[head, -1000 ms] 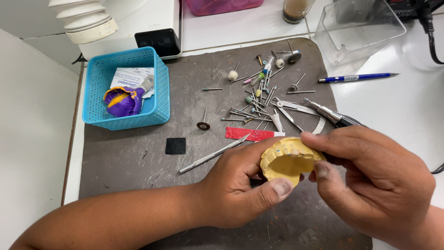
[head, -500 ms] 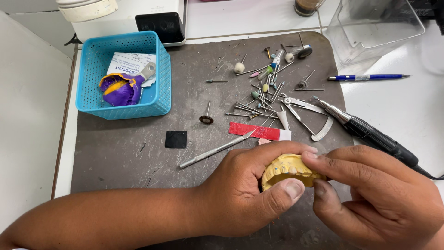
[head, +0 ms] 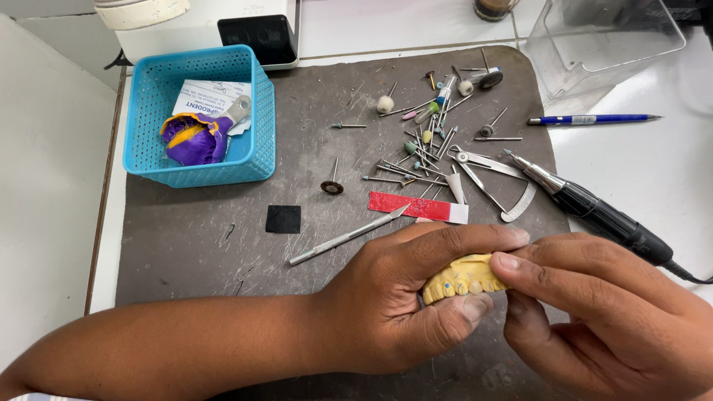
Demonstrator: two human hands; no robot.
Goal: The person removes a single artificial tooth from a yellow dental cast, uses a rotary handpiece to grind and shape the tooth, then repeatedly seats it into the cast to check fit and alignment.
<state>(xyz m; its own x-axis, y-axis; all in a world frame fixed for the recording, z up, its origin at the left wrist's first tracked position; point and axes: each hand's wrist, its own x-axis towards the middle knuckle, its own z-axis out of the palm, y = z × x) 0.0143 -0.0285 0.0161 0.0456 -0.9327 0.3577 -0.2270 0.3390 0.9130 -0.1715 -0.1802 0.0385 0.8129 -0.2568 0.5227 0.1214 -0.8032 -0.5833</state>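
Head view: yellow dental cast [head: 464, 277] clamped in left hand [head: 401, 304] low over grey mat [head: 193, 252] on counter, right hand [head: 609, 319] fingertips pinched at its edge, mid-inspection by appearance; next, likely steady turning without loosening the grip.

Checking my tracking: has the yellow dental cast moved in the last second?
Yes: the yellow dental cast has come slightly nearer the person, away from the red strip.

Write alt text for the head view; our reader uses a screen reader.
Two hands, left and right, hold a yellow dental cast over a grey mat. Burs, a handpiece and a blue basket lie behind.
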